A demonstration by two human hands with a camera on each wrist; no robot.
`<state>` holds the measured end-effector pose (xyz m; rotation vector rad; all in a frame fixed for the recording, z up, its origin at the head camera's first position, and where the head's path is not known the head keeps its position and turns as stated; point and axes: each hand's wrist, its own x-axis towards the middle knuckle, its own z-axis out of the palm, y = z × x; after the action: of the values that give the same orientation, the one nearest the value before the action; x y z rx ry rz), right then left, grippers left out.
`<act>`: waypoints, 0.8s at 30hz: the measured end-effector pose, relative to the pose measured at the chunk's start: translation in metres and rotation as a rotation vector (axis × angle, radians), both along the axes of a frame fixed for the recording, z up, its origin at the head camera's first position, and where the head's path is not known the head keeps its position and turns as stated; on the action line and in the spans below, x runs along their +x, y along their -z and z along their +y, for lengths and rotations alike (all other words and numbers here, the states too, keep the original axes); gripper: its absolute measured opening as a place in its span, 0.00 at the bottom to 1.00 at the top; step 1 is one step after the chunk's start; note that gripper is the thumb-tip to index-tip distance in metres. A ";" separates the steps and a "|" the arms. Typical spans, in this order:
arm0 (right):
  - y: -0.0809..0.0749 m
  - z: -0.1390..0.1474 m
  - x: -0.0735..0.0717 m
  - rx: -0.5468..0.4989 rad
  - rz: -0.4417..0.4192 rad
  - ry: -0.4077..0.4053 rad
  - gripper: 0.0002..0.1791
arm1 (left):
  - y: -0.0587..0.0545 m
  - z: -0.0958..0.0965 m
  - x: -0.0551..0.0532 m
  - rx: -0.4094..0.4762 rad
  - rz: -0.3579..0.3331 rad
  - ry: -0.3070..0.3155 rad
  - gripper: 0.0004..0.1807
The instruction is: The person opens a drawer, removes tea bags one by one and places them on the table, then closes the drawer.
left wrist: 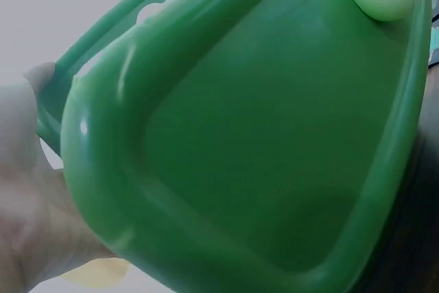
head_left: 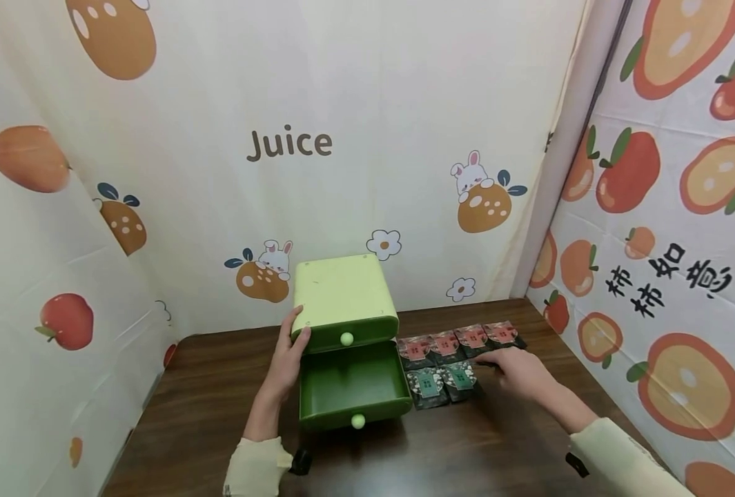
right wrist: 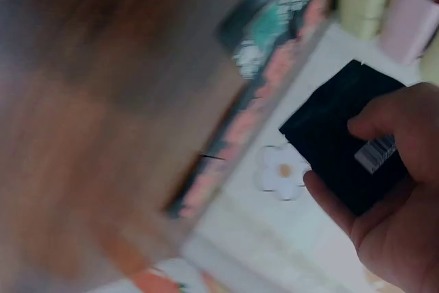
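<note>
A small drawer cabinet with a pale yellow-green top and green drawers stands on the table. Its lower drawer is pulled out, and no items show inside. My left hand rests against the cabinet's left front corner, near the upper drawer. Over to the right, my right hand pinches a flat black packet between thumb and fingers, its barcode side showing in the right wrist view. Just left of that hand lie two green-labelled packets, with a row of red-labelled packets behind them.
The dark wooden table reaches back to a fruit-print curtain. Another printed cloth hangs along the right edge. Pale green knobs stick out from the drawer fronts.
</note>
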<state>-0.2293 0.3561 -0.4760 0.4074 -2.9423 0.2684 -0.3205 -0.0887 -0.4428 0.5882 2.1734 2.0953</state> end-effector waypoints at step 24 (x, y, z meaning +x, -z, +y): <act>0.072 0.033 -0.021 -0.046 -0.011 0.092 0.25 | -0.023 0.002 0.013 -0.133 0.153 -0.051 0.20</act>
<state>-0.2508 0.3890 -0.5479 0.2647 -2.9498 0.3261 -0.3080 -0.0866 -0.4201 0.7092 2.4109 1.9695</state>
